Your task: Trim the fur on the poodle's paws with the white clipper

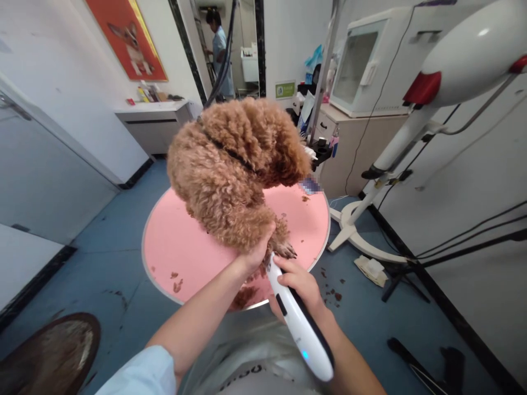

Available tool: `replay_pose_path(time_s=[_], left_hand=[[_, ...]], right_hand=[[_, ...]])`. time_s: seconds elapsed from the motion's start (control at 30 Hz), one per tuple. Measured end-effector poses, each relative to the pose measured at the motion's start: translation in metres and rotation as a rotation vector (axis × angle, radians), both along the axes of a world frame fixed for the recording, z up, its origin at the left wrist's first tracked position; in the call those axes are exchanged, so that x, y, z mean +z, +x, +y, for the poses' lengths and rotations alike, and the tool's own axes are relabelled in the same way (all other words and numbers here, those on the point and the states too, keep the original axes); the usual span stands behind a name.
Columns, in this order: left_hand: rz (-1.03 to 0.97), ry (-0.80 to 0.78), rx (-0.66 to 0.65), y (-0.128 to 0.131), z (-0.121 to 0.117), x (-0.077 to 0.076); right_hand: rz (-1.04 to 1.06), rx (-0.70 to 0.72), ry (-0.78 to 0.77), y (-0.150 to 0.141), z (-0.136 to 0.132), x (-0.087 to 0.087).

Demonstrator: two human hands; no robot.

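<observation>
A curly brown dog (222, 181) is on a round pink table (173, 241), with a dark strap across its back and its head turned to the right. My left hand (258, 253) is closed around one of its legs near the paw (285, 248), whose claws show. In my right hand (302, 282) lies a white hair clipper (298, 323) with a black side and a lit blue light. The clipper's front end points up at the paw and is close to it; contact cannot be made out. Clumps of cut brown hair (245, 296) lie near the table's front edge.
At the right stands a white dryer (465, 60) on a wheeled base (354, 230). A white cabinet (362, 66) sits on a counter behind the table. Beyond the doorway is another person (220, 52). Hair tufts (335, 296) litter the blue floor.
</observation>
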State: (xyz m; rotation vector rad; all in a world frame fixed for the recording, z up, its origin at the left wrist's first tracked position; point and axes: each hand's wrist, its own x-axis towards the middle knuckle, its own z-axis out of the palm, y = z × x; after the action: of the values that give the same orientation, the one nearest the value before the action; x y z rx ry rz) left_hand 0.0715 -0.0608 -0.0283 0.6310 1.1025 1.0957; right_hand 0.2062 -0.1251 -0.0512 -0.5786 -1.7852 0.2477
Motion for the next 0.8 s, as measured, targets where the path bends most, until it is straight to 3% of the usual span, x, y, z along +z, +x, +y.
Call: replay_pose_path(time_s=[0.2,0.67,0.8], left_hand=[[-0.047,0.016,0.046,0.005,-0.004,0.01],[-0.071,0.044,0.24,0.005,-0.008,0.025],[-0.058,0.027,0.226,-0.001,-0.008,0.025]], right_hand=[[0.095,-0.18,0.065,0.009,-0.013,-0.014],[0.005,-0.18,0.176,0.01,-0.013,-0.021],[0.008,-0.173,0.163,0.008,-0.011,-0.019]])
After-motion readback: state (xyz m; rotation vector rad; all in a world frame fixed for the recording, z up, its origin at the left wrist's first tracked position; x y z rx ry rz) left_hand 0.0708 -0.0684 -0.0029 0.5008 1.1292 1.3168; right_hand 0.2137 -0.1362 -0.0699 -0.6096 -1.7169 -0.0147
